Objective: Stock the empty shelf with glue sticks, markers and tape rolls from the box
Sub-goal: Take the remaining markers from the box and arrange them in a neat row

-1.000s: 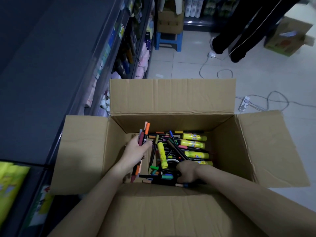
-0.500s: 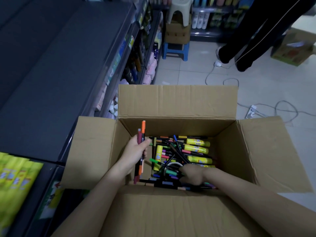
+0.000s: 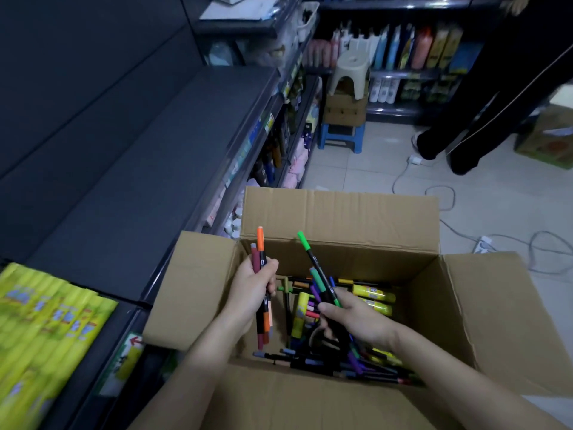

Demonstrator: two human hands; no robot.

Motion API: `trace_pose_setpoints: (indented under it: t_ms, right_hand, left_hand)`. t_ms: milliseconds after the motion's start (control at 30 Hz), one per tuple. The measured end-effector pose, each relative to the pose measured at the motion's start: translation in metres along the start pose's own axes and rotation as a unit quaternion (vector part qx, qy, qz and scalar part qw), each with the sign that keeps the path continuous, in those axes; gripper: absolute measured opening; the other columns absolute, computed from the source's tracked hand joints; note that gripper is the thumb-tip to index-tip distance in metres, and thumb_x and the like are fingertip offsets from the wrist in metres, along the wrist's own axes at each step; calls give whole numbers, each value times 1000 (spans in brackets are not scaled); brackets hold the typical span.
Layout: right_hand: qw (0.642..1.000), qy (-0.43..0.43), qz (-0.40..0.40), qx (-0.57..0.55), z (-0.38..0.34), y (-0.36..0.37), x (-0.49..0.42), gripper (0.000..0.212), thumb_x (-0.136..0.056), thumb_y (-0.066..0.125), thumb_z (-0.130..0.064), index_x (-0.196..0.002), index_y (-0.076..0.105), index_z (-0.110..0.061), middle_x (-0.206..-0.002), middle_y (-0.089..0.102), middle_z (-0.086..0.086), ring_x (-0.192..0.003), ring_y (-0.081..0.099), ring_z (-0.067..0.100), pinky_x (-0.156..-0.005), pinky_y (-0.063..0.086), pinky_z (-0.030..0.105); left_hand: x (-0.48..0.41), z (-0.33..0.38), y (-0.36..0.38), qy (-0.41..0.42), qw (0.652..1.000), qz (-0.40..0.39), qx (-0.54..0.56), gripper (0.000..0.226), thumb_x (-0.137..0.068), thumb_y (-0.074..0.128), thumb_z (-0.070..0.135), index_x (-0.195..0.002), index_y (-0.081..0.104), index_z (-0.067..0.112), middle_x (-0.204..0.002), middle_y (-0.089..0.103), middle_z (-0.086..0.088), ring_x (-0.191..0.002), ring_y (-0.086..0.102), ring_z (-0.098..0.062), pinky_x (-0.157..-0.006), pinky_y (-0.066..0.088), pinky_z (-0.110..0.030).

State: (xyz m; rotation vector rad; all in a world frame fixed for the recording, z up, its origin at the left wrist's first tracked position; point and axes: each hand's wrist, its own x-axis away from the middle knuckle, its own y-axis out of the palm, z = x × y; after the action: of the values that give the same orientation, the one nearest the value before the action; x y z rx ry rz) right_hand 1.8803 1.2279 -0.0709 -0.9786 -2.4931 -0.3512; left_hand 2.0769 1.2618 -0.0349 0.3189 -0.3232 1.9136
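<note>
An open cardboard box stands on the floor in front of me, holding loose markers, yellow glue sticks and a partly hidden tape roll. My left hand grips a small bundle of markers upright, orange and maroon caps on top, at the box's left wall. My right hand holds another bunch of markers above the box's contents, a green-capped one sticking up highest. The empty dark shelf lies to the left of the box.
Yellow-green packets fill the shelf section at lower left. Lower shelves with bottles run along the left. A stool sits on a carton on a blue stool behind. A person's dark-trousered legs stand at right, with cables and a power strip on the floor.
My right hand has come up out of the box with a bunch of markers. My left hand has risen a little with its markers. The view has tilted upward.
</note>
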Motion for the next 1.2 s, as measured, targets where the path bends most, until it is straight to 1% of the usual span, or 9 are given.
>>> trace_pose_setpoints:
  t_ms: [67,167,300,400,567,733,967,1067,1200]
  right_hand:
    - [1000,-15,7,-13,-5,4,-1,12,-101,44,-11,-90,40,-8,-63,54,1,-49,47,14,-46,41,24]
    - [997,-29,13,-77,-11,8,-2,14,-101,43,-12,-89,39,-8,-58,49,2,-43,39,13,-41,33,24]
    - [984,-21,-2,-177,-16,11,-4,12,-100,46,-15,-91,40,-9,-65,45,5,-46,36,13,-39,31,22]
    - [972,16,-27,-235,-14,13,-3,9,-99,48,-17,-94,44,-11,-65,46,4,-47,35,12,-40,31,21]
    - [960,48,-46,-272,-2,19,2,13,-95,53,-20,-91,44,-11,-67,47,4,-47,36,12,-43,30,23]
    - [969,30,-89,-228,-22,25,7,9,-97,51,-20,-97,47,-12,-67,46,4,-48,36,13,-42,31,22]
    - [979,-45,-127,-155,-68,47,13,9,-99,47,-20,-101,42,-13,-66,46,2,-50,37,12,-44,33,22]
    - [982,-71,-120,-128,-81,62,12,9,-100,47,-20,-99,42,-13,-66,46,2,-50,37,12,-44,33,22]
    - [990,-93,-78,-76,-97,95,5,10,-100,47,-19,-95,41,-12,-64,47,1,-48,37,12,-42,32,22]
  left_hand:
    - [4,2,-2,2,1000,16,15,15,-96,51,11,-82,46,12,-58,41,0,-51,40,-13,-54,39,-24]
    - [9,4,-6,-9,998,48,36,17,-95,54,15,-79,46,14,-58,42,1,-51,41,-13,-57,39,-28]
    - [18,6,-10,-26,992,90,85,15,-95,54,15,-82,48,13,-57,43,1,-49,41,-13,-57,37,-29]
    - [28,5,-10,-32,987,111,111,13,-95,55,14,-84,49,13,-58,42,1,-50,41,-12,-57,38,-29]
    - [41,3,-8,-32,982,123,141,14,-95,54,12,-83,48,13,-59,41,1,-52,39,-12,-55,37,-27]
    - [50,13,-7,-12,974,147,171,14,-96,54,13,-83,48,13,-58,41,2,-51,39,-11,-54,37,-26]
    - [64,31,-24,42,964,173,196,21,-97,53,23,-80,44,15,-57,41,4,-50,38,-10,-54,37,-26]
    - [71,37,-40,59,960,183,204,25,-97,52,28,-77,41,16,-57,40,3,-49,38,-11,-53,37,-26]
    - [92,44,-69,74,955,185,218,31,-98,50,29,-72,39,17,-52,40,5,-43,40,-10,-51,34,-27]
